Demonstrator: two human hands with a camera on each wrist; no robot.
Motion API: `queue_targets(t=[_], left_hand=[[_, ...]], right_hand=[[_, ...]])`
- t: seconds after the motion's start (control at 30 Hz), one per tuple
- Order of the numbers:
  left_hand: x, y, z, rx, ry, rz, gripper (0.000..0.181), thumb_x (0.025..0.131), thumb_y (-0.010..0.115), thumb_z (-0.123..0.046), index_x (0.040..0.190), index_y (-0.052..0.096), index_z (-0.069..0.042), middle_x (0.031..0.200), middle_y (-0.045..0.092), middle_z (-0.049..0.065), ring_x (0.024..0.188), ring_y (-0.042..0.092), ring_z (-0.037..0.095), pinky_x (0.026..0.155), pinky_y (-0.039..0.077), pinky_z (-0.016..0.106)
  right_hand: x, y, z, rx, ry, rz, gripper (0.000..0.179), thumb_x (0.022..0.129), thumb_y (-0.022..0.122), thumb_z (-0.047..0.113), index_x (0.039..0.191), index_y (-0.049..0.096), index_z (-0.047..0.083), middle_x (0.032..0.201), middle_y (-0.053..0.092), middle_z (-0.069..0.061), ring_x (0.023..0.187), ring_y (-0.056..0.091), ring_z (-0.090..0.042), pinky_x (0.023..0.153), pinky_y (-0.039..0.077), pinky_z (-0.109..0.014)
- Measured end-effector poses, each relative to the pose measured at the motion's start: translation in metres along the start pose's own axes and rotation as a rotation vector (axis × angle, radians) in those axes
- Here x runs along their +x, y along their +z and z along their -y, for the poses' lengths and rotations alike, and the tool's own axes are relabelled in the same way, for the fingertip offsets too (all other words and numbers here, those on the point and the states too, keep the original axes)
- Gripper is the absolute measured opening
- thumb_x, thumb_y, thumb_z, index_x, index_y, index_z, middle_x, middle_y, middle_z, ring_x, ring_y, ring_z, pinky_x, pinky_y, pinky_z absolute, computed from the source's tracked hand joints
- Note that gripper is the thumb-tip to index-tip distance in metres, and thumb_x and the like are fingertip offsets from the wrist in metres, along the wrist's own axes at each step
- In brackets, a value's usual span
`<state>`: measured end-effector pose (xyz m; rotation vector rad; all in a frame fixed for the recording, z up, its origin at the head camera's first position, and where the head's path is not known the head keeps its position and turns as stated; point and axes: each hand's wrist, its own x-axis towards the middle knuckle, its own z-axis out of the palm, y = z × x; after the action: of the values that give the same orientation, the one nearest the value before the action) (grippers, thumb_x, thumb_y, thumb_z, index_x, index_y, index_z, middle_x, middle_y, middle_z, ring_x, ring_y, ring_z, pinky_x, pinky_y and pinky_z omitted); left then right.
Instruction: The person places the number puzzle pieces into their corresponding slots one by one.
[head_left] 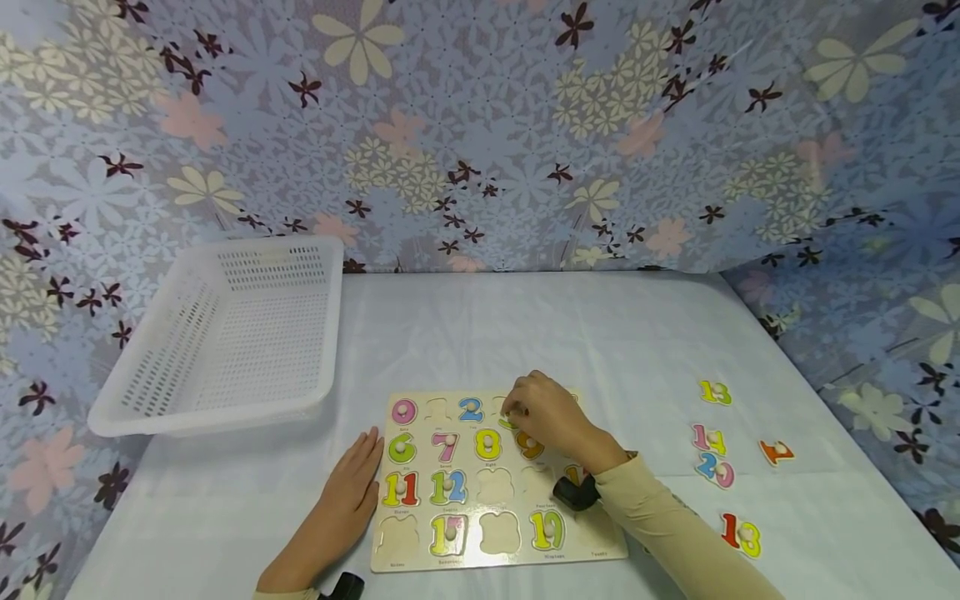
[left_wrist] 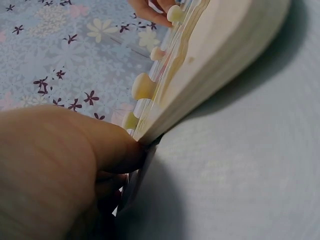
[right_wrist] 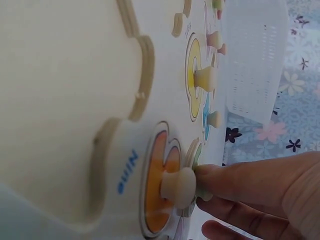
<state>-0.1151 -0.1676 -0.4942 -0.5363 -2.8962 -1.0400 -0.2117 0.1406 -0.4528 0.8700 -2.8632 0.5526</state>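
Observation:
A wooden number puzzle board (head_left: 472, 467) lies on the table, with several knobbed number pieces in its recesses. My right hand (head_left: 551, 417) is over the top row. Its thumb and finger pinch the knob of a green number piece (right_wrist: 196, 154), seen beside the orange nine (right_wrist: 155, 185) in the right wrist view. Most of that green piece is hidden by the fingers. My left hand (head_left: 345, 500) rests on the table along the board's left side, fingers extended. In the left wrist view, its thumb (left_wrist: 117, 147) touches the board's edge.
Several loose number pieces lie to the right, among them a yellow-and-green 13 (head_left: 715, 392), a blue-and-pink 20 (head_left: 715, 471) and an orange 1 (head_left: 776, 452). A white plastic basket (head_left: 327, 367) stands at the back left. Floral cloth (head_left: 480, 133) hangs behind the table.

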Motion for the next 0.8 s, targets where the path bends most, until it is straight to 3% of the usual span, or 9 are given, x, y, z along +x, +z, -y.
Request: queue_targets(t=[0.53,0.8], left_hand=[[0.000,0.001,0.001,-0.005,-0.012,0.013,0.054,0.094,0.052,0.001,0.144,0.035,0.010,0.154,0.028,0.022,0.142,0.019,0.039,0.112,0.018,0.056],[0.000,0.001,0.001,0.000,-0.038,0.023,0.054,0.095,0.052,-0.001,0.145,0.034,0.009,0.155,0.026,0.020,0.143,0.018,0.038,0.113,0.018,0.055]], right_hand=[[0.008,0.003,0.001,0.026,0.020,0.018,0.009,0.084,0.072,0.005,0.090,0.075,0.012,0.088,0.067,0.004,0.087,0.054,-0.016,0.074,0.052,-0.031],[0.016,0.006,0.001,0.020,0.027,0.009,0.010,0.084,0.072,0.005,0.091,0.074,0.012,0.088,0.067,0.003,0.087,0.054,-0.015,0.073,0.052,-0.031]])
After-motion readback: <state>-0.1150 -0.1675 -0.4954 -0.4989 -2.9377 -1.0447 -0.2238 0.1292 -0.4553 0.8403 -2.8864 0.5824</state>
